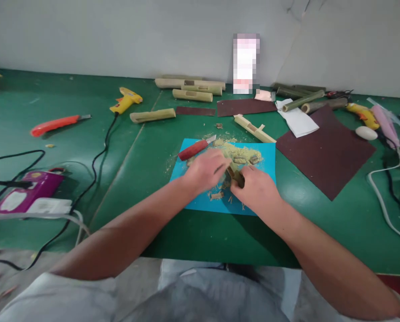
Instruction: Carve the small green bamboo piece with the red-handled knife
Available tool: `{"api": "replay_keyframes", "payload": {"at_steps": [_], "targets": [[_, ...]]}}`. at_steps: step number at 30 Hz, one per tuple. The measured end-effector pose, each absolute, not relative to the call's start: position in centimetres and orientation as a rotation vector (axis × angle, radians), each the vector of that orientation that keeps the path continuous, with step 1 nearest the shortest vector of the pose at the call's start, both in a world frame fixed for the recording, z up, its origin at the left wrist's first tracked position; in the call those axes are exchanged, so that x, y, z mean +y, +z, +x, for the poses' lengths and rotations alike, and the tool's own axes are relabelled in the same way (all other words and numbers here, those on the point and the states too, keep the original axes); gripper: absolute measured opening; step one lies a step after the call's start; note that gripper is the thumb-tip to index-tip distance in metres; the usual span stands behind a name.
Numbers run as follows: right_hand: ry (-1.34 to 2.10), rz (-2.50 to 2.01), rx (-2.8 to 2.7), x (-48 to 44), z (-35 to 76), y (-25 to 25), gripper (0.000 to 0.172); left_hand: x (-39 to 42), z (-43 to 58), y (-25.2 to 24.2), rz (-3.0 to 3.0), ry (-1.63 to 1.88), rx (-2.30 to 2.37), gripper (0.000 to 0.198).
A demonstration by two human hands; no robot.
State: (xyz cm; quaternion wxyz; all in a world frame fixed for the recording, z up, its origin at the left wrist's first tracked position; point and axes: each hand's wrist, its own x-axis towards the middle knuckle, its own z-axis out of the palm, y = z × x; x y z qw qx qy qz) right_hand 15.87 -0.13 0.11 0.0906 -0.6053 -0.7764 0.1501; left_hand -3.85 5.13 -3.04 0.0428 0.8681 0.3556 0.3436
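My right hand (pixel 256 185) is closed around a short piece of bamboo (pixel 236 173), low over a blue sheet (pixel 193 201). On the bamboo's other end is my left hand (pixel 208 170), its fingers curled tight; whether they also hold something small is hidden. Pale sawdust and shavings (pixel 236 151) are heaped on the sheet just beyond both hands, with small bamboo scraps among them. A red-handled knife (pixel 193 150) lies at the sheet's upper left, close to my left hand. One small bamboo offcut (pixel 216 195) rests below the hands.
Cut bamboo tubes (pixel 192 95) lie along the back, and a notched one (pixel 255 129) behind the sheet. Brown sandpaper (pixel 330 161) is at right. A yellow glue gun (pixel 126 100), orange cutter (pixel 57 125) and purple power strip (pixel 35 192) with cords occupy the left.
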Motion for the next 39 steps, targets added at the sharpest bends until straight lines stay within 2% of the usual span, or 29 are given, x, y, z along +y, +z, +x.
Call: {"api": "replay_keyframes", "payload": {"at_steps": [24, 28, 31, 35, 39], "targets": [[0.42, -1.79, -2.324, -0.3, 15.9, 0.1, 0.016, 4.8, -3.6, -3.0, 2.64, 1.089, 1.131, 0.026], [0.427, -1.789, -2.329, -0.3, 15.8, 0.0, 0.015, 4.3, -3.4, -2.9, 2.71, 0.931, 1.037, 0.028], [0.423, -1.779, -2.331, -0.3, 15.8, 0.0, 0.016, 4.2, -3.3, -2.8, 2.634, 1.045, 1.167, 0.027], [0.433, -1.795, -2.327, -0.3, 15.8, 0.1, 0.015, 4.3, -3.3, -2.7, 2.716, 0.945, 1.078, 0.029], [0.418, -1.794, -2.329, -0.3, 15.8, 0.2, 0.015, 4.7, -3.5, -3.0, 2.696, 1.049, 1.196, 0.026]]}}
